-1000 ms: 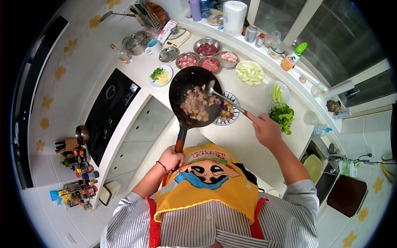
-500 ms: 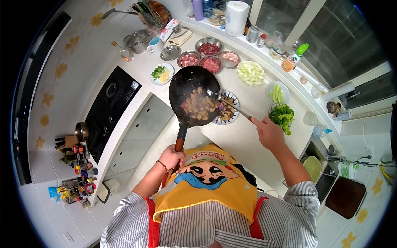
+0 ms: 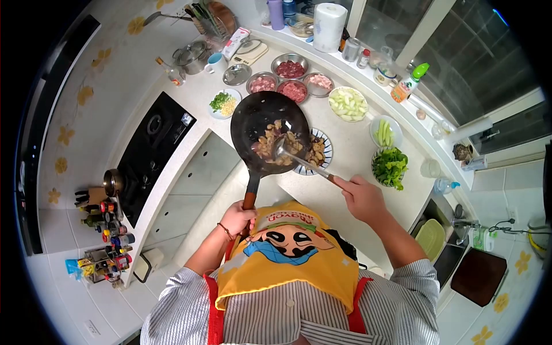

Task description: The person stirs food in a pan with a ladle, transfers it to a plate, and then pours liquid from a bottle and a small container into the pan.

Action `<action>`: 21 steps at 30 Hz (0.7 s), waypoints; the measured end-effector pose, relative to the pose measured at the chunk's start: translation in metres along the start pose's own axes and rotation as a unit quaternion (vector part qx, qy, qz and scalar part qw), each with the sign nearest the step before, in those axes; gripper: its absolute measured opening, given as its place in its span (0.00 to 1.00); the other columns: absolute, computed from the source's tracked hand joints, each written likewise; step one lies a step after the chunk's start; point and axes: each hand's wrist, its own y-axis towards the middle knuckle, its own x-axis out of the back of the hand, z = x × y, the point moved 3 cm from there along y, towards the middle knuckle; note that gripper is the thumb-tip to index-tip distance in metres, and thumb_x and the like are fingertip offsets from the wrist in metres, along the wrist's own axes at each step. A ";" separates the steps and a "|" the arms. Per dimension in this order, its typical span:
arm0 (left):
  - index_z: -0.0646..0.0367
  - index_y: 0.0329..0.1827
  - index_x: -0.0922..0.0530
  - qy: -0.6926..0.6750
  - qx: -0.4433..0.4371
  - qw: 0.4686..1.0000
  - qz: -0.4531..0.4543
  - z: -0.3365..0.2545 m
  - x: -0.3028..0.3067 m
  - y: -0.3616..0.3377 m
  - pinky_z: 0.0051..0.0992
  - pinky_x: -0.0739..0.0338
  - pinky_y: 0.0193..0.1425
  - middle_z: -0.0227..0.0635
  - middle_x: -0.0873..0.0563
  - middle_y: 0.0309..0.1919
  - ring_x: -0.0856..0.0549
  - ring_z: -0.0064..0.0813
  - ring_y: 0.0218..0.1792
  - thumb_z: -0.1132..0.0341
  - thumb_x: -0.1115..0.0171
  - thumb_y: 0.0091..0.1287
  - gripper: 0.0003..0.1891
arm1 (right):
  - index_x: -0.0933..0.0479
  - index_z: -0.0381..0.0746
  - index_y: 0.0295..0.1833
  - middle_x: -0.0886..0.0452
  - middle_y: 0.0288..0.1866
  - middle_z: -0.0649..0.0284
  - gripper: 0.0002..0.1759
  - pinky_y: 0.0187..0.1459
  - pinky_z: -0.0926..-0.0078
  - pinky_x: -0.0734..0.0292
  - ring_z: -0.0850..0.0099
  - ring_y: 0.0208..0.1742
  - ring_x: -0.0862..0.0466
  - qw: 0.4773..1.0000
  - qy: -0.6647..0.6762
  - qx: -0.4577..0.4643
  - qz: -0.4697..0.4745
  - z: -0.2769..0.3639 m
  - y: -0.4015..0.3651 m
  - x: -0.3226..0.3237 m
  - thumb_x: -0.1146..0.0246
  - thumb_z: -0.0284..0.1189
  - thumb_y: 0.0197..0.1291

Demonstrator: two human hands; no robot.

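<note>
My left hand [image 3: 239, 218] is closed around the wooden handle of a black wok [image 3: 253, 112], which is held up over the counter. Browned chunks of cooked food [image 3: 269, 140] lie in the wok. In my right hand [image 3: 363, 198] is a metal ladle [image 3: 305, 163] with a wooden grip; its bowl rests among the food inside the wok. Under the wok's right rim stands a plate with a blue striped rim [image 3: 328, 150], partly hidden by the wok. More of the same browned food [image 3: 315, 152] sits on that plate.
Behind the wok are metal bowls of raw meat [image 3: 290, 67] and a plate of chopped greens and garlic [image 3: 224, 103]. To the right stand cut pale vegetables [image 3: 348, 104], green strips [image 3: 384, 131] and leafy greens [image 3: 390, 165]. A black cooktop [image 3: 154, 152] lies left, a sink [image 3: 448, 253] right.
The ladle has moved left, from the wok's right rim into the food in its middle, my right hand following. The wok has shifted slightly left, and less food shows inside it.
</note>
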 end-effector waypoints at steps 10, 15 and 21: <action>0.60 0.37 0.24 0.010 0.012 1.000 -0.015 -0.010 -0.006 0.002 0.23 0.33 0.18 0.29 0.21 0.21 0.22 0.21 0.19 0.70 0.35 0.65 0.06 | 0.18 0.59 0.67 0.20 0.39 0.65 0.25 0.35 0.63 0.21 0.61 0.34 0.16 0.991 -0.126 -0.032 0.019 -0.015 -0.013 0.016 0.38 0.27 0.66; 0.60 0.38 0.24 0.019 0.017 1.000 -0.013 -0.011 -0.003 0.001 0.22 0.33 0.18 0.29 0.21 0.21 0.22 0.21 0.19 0.70 0.35 0.65 0.06 | 0.19 0.59 0.67 0.20 0.40 0.64 0.26 0.36 0.61 0.21 0.60 0.35 0.16 0.991 -0.120 -0.060 0.025 -0.016 -0.019 0.029 0.39 0.26 0.66; 0.61 0.40 0.25 -0.005 0.034 0.999 -0.004 -0.018 -0.003 -0.007 0.26 0.28 0.23 0.31 0.20 0.23 0.21 0.23 0.20 0.73 0.35 0.65 0.06 | 0.17 0.58 0.66 0.21 0.40 0.62 0.25 0.37 0.59 0.20 0.59 0.36 0.16 0.996 -0.057 -0.030 -0.058 -0.018 0.023 -0.004 0.39 0.26 0.66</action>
